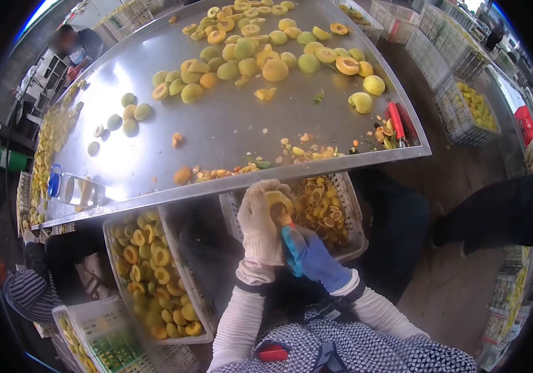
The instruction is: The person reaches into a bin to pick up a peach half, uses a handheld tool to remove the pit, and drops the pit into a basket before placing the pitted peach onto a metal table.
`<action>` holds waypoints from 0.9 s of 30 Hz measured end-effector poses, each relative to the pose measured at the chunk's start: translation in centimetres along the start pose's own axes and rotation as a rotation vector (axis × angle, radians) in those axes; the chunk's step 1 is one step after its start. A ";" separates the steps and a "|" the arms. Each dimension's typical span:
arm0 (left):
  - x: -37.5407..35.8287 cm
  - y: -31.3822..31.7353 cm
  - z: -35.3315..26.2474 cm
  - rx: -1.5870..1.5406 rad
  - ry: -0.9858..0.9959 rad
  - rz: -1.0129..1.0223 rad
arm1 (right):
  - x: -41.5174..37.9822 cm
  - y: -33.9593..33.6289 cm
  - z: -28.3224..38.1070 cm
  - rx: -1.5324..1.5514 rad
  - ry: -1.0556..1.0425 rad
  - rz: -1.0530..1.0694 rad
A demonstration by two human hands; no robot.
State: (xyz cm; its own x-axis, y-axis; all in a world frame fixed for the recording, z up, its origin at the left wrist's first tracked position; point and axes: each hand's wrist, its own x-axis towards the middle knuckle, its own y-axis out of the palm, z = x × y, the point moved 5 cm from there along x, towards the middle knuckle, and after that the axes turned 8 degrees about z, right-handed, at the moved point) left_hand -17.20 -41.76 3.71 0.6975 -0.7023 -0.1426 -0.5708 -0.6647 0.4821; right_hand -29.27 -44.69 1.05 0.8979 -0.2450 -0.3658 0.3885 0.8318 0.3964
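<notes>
My left hand (260,227), in a white knitted glove, is closed around a halved yellow fruit (279,200), apparently a peach, just below the table's front edge. Close against the fruit's lower side is my right hand (316,258), in a blue glove with turquoise fingers. Its fingers are wrapped round a small hand tool (285,222); a reddish bit shows at the fruit, and the rest is hidden in the grip. Beneath both hands stands a white crate (358,239) holding cut fruit pieces and peelings.
A metal table (216,140) bears whole and halved fruit (275,69), scraps, a red-handled tool (395,121) and a clear bottle (77,189). A crate of halved fruit (154,273) stands at left. Other people (30,289) are around; stacked crates (453,43) stand at right.
</notes>
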 end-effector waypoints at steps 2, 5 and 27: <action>0.0 -0.2 0.6 0.015 0.072 -0.052 | 0.2 0.2 0.0 -0.006 -0.042 -0.015; -0.1 -0.3 1.2 -0.008 0.079 -0.099 | 0.3 -0.5 -0.2 0.038 -0.064 -0.118; 0.6 1.8 0.5 -0.085 -0.182 0.566 | -1.2 1.5 -1.5 0.697 0.192 0.555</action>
State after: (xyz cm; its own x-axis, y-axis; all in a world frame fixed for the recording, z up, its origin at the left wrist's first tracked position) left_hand -18.06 -43.47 4.04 0.2055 -0.9785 0.0145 -0.7901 -0.1572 0.5925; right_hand -30.06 -42.37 0.83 0.9675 0.2401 -0.0796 0.0038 0.3009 0.9537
